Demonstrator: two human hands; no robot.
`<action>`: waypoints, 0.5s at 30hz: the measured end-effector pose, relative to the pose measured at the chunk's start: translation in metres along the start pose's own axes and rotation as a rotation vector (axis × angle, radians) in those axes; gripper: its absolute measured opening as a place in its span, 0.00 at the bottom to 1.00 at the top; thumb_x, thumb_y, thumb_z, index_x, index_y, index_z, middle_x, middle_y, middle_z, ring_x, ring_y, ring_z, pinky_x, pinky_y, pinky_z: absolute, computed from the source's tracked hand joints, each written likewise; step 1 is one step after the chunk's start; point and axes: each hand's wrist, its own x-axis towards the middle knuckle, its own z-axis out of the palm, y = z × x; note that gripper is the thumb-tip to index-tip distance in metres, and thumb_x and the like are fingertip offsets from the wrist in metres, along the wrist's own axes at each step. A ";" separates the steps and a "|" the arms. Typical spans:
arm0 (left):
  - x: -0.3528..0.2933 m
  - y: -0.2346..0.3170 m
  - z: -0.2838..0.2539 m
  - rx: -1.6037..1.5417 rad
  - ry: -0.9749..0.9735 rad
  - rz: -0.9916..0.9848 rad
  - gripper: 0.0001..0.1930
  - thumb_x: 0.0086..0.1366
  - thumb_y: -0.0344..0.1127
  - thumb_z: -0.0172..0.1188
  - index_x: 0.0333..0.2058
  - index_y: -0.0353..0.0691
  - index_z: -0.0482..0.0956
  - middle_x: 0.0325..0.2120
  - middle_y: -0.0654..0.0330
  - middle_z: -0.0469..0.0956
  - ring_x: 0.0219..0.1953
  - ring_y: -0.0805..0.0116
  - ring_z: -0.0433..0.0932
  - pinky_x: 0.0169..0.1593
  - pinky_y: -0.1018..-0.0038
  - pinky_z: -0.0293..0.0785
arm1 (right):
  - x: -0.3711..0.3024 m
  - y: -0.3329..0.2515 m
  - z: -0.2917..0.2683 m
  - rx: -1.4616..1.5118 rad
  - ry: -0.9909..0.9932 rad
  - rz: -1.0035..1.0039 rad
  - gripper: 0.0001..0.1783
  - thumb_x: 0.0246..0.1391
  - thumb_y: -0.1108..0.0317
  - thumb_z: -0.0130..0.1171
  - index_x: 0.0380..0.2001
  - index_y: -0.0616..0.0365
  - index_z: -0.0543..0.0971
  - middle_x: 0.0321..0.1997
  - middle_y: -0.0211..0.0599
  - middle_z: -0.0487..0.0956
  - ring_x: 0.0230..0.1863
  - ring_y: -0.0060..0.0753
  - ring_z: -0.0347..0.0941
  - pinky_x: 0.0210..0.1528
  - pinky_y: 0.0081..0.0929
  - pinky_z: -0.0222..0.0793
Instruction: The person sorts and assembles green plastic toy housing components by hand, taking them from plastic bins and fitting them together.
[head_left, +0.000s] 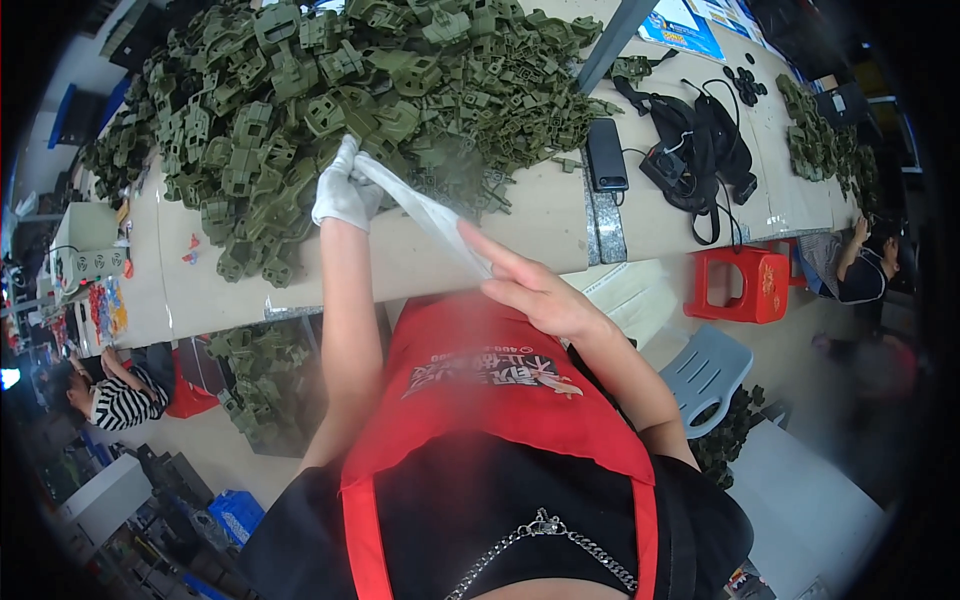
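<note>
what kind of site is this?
Likely a factory assembly or sorting bench: a big heap of olive-green plastic parts on a long worktable, more workers seated nearby, and the left hand in a white work glove.

The white glove [345, 190] on the left hand [347, 195] is soft knitted cloth, matt, and its stretched cuff is pinched by the bare right hand [535, 290]. Just behind the glove, the heap of olive-green parts [340, 90] looks like moulded plastic with a dull, faintly sheened finish, lying on a smooth pale tabletop [520, 215]. Right of the heap lie a glossy black phone [606, 155] and matt black fabric straps [700, 150].
</note>
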 end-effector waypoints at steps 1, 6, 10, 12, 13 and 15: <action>-0.011 0.000 0.010 0.078 -0.021 0.020 0.07 0.65 0.32 0.57 0.29 0.37 0.73 0.17 0.69 0.64 0.16 0.79 0.57 0.20 0.85 0.61 | -0.003 -0.006 -0.003 -0.041 0.019 0.009 0.24 0.61 0.71 0.44 0.60 0.66 0.63 0.59 0.40 0.67 0.61 0.26 0.59 0.63 0.27 0.52; -0.043 -0.023 0.032 0.312 -0.347 0.029 0.06 0.65 0.34 0.58 0.30 0.39 0.75 0.17 0.68 0.65 0.18 0.77 0.59 0.24 0.80 0.58 | 0.012 0.037 -0.014 0.321 0.292 0.050 0.17 0.61 0.74 0.46 0.52 0.65 0.71 0.44 0.34 0.77 0.47 0.21 0.70 0.54 0.23 0.62; -0.057 -0.027 0.031 0.389 -0.393 0.088 0.06 0.64 0.32 0.59 0.36 0.37 0.76 0.19 0.65 0.70 0.18 0.74 0.66 0.30 0.75 0.67 | 0.020 0.046 -0.015 0.442 0.494 0.061 0.16 0.56 0.80 0.48 0.49 0.64 0.73 0.38 0.33 0.78 0.39 0.20 0.73 0.45 0.18 0.67; -0.065 -0.032 0.034 0.468 -0.424 0.133 0.08 0.63 0.34 0.59 0.39 0.37 0.76 0.20 0.65 0.71 0.20 0.74 0.68 0.31 0.75 0.68 | 0.022 0.049 -0.014 0.407 0.542 0.043 0.17 0.55 0.82 0.49 0.48 0.63 0.73 0.37 0.33 0.79 0.37 0.19 0.74 0.42 0.16 0.67; -0.071 -0.036 0.040 0.707 -0.323 0.206 0.10 0.62 0.35 0.60 0.38 0.36 0.77 0.22 0.64 0.72 0.22 0.73 0.70 0.32 0.75 0.70 | 0.024 0.053 -0.016 0.338 0.537 0.038 0.15 0.54 0.81 0.51 0.46 0.64 0.75 0.34 0.32 0.79 0.35 0.18 0.74 0.39 0.16 0.68; -0.056 -0.046 0.023 1.201 -0.193 0.612 0.16 0.58 0.40 0.65 0.37 0.33 0.78 0.29 0.59 0.75 0.31 0.68 0.75 0.39 0.73 0.73 | 0.029 0.058 -0.017 0.270 0.536 0.030 0.13 0.53 0.81 0.53 0.43 0.64 0.76 0.31 0.32 0.79 0.32 0.17 0.73 0.36 0.15 0.68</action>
